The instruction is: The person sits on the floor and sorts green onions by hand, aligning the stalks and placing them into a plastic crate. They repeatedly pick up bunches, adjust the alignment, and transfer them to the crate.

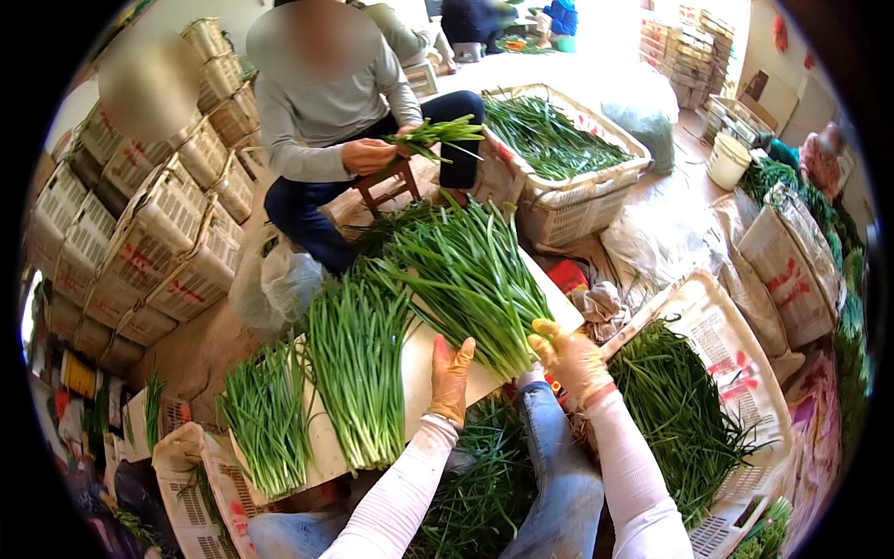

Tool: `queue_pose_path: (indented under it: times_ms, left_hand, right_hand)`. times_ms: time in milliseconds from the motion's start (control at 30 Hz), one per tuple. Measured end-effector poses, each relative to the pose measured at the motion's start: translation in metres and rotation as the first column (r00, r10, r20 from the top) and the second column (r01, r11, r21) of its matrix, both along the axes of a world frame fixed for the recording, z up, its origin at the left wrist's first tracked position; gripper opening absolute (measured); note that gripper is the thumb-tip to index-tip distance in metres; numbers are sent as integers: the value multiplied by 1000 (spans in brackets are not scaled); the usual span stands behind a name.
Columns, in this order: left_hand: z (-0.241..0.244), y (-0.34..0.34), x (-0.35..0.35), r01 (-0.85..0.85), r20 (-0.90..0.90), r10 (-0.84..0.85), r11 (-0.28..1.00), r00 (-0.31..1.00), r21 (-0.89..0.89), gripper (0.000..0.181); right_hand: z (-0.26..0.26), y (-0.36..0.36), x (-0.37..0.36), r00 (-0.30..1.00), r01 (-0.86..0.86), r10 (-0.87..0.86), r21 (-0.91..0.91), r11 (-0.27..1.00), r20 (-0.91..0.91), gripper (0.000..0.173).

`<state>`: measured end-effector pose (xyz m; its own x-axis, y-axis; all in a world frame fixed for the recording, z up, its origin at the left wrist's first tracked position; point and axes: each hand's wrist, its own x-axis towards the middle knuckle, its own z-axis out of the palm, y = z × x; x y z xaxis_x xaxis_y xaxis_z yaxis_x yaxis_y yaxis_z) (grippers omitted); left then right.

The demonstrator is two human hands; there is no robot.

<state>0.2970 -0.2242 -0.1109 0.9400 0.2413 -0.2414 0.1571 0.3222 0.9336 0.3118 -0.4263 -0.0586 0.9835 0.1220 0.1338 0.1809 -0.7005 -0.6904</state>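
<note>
A large bunch of garlic chives point(468, 265) lies across a pale board point(419, 377), its cut ends towards me. My right hand point(576, 363), in a yellowish rubber glove, has its fingers curled around stems at the bunch's right lower edge. On the other side, my left hand point(450, 377), gloved alike, is held with thumb and fingers apart beside the stem ends, nothing in its grasp. Further left on the board are a second bunch point(356, 370) and a smaller third bunch point(269, 419), both with stem ends towards me.
A crate point(740, 363) of loose chives stands by my right arm; another crate point(573, 202) is ahead. Opposite me a seated person point(328, 119) holds a few stalks point(447, 136). Stacked crates point(160, 216) line the left. Loose greens point(482, 475) lie below the board.
</note>
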Motion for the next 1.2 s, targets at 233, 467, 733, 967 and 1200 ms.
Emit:
queue_pose_path:
  times_ms: [233,467,733,967,1200]
  left_hand:
    - [-21,-23,25,35,94,-59,972,994,233,96]
    - [-32,-3,43,16,54,-22,993,998,114,86]
    - [-29,6,45,-6,31,-8,893,999,449,89]
    - [3,-11,29,2,23,-8,970,1000,245,80]
    - [14,4,-33,13,41,-26,957,999,289,74]
  right_hand:
    - [-110,-18,76,945,104,-204,358,928,255,44]
    - [-87,79,3,997,76,-61,352,933,-53,49]
    - [-56,-132,-31,881,339,-461,541,770,103,17]
    - [-178,-202,-25,969,233,-237,-609,758,75,70]
    - [-191,-251,25,895,348,-445,-567,747,-37,63]
